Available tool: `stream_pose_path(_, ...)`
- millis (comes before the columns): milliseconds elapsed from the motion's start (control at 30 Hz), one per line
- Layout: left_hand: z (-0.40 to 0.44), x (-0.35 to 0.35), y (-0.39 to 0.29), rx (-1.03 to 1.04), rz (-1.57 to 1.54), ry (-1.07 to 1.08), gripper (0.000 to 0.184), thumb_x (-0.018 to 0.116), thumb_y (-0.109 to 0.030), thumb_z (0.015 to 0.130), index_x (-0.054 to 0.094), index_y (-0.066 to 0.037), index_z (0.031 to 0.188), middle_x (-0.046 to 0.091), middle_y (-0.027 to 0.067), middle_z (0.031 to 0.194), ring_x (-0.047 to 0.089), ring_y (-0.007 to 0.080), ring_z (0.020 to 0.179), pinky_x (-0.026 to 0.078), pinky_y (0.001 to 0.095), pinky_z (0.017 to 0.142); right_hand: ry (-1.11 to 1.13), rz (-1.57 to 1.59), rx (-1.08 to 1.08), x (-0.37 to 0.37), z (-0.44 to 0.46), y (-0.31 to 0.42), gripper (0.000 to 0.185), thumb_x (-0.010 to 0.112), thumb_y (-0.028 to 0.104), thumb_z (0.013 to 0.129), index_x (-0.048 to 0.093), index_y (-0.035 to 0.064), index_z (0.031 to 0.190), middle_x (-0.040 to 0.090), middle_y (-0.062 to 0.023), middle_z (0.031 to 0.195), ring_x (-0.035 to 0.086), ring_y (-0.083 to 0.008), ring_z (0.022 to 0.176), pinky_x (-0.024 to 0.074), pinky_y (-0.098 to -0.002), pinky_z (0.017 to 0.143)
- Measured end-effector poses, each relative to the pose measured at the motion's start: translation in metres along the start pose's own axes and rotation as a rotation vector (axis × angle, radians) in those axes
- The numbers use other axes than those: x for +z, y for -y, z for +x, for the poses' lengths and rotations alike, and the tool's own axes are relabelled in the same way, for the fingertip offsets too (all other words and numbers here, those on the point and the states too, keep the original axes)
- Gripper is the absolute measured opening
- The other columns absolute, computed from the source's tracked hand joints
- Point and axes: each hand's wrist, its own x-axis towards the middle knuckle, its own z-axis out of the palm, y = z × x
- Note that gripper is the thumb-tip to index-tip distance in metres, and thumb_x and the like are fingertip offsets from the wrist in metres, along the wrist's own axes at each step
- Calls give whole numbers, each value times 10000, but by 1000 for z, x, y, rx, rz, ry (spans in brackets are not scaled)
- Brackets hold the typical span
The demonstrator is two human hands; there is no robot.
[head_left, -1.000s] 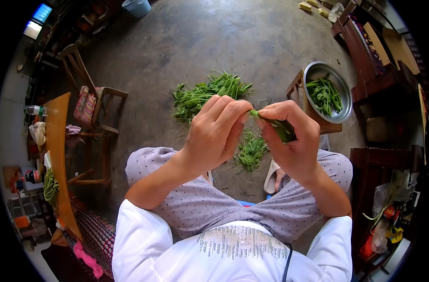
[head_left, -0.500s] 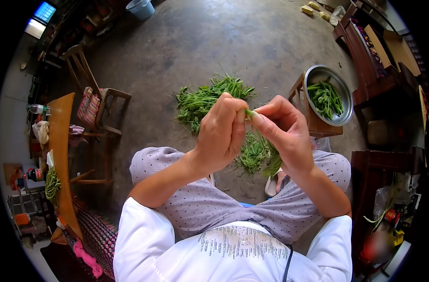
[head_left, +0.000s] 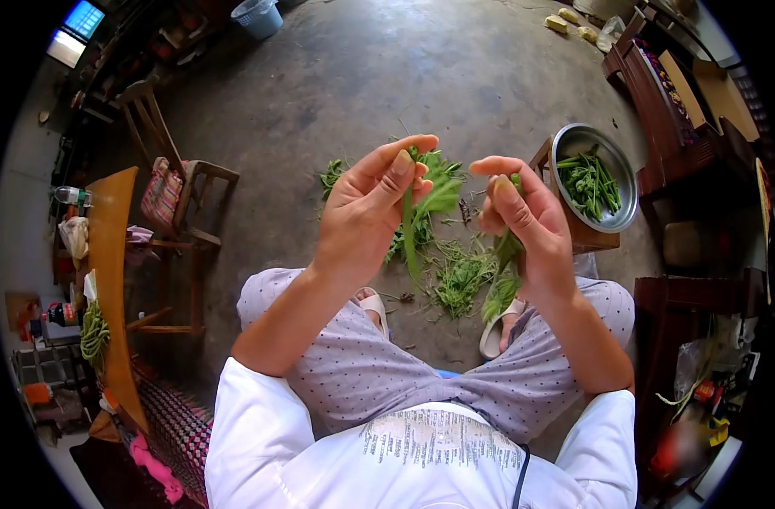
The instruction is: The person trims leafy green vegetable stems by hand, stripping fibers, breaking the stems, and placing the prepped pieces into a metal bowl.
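Pinching a thin, flat green strip between thumb and fingers, the left hand stands apart from the right hand, whose closed fingers grip a leafy green stalk hanging downward. Open air separates the two. Grey concrete floor extends ahead, bounded by a brown wooden chair at left and a brown wooden stool at right. On the stool, near the right hand, sits a round silver metal basin holding green stalks. A pile of leafy greens is partly hidden behind the left hand; a small heap of green trimmings lies nearer. Fingers cover part of the stalk. A red item, lower right, is blurred; the dark round border cuts off side furniture.
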Motion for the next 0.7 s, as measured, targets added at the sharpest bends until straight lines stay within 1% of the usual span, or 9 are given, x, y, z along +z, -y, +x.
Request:
stream_pose_path(67, 0, -3, 3, -113, -157, 36, 342, 545, -161, 954, 513, -9, 1259, 612, 50, 951, 587, 105, 879, 482, 276, 867, 115, -379, -51, -8, 3, 8, 205, 651, 133, 894, 596, 27, 1060, 433, 78, 716, 360, -7, 631, 295, -157, 567)
stream_pose_path(100, -1, -4, 6, -115, -161, 35, 342, 545, -161, 954, 513, -9, 1259, 612, 50, 951, 587, 105, 879, 482, 276, 867, 57, -454, -69, -3, 3, 10, 162, 685, 135, 869, 643, 33, 989, 420, 99, 700, 321, 16, 618, 247, -139, 537)
stream_pose_path(200, -3, -4, 14, -176, -193, 71, 364, 569, -127, 937, 474, -24, 1273, 624, 57, 972, 603, 125, 924, 485, 296, 894, 44, -583, -119, 0, 4, 10, 188, 692, 123, 858, 653, 30, 1017, 445, 82, 713, 345, 6, 627, 274, -161, 539)
stream_pose_path(267, -5, -4, 19, -155, -164, 145, 338, 587, -126, 929, 483, -26, 1234, 605, 72, 1000, 606, 135, 962, 488, 285, 921, 31, -606, -170, -3, 6, 4, 191, 705, 118, 842, 677, 27, 1007, 478, 52, 737, 377, -17, 639, 302, -190, 544)
stream_pose_path(333, -7, -1, 19, -173, -178, 141, 309, 593, -123, 926, 486, -32, 1201, 610, 81, 996, 616, 152, 983, 493, 303, 921, 91, -740, -241, -6, 8, 1, 174, 712, 120, 833, 697, 26, 979, 501, 22, 763, 411, -42, 658, 328, -213, 556)
stream_pose_path(467, -7, -1, 18, -208, -122, 163, 309, 594, -129, 927, 491, -12, 1194, 626, 95, 1025, 623, 166, 997, 501, 314, 910, 94, -717, -267, -8, 9, 2, 169, 721, 131, 826, 706, 24, 956, 496, 18, 749, 427, -51, 651, 336, -215, 552)
stream_pose_path(533, -8, -2, 17, -222, -94, 176, 301, 592, -129, 929, 496, -2, 1185, 631, 101, 1041, 624, 169, 998, 502, 314, 908, 64, -707, -232, -10, 9, 4, 175, 720, 138, 829, 705, 20, 956, 504, 15, 752, 434, -52, 651, 343, -213, 553)
stream_pose_path(633, -10, -2, 12, -209, 195, 222, 305, 600, -144, 925, 534, 18, 1174, 642, 119, 1050, 633, 189, 1000, 508, 350, 918, 40, -691, -157, -14, 9, 4, 185, 714, 156, 839, 701, 12, 955, 538, 11, 765, 459, -50, 667, 364, -203, 563)
stream_pose_path(700, -11, -3, 8, -270, 199, 229, 293, 598, -145, 926, 546, 19, 1163, 645, 123, 1040, 640, 196, 990, 516, 351, 908, 47, -683, -114, -16, 10, 2, 192, 708, 167, 847, 699, 7, 953, 564, 10, 776, 476, -46, 682, 376, -195, 573)
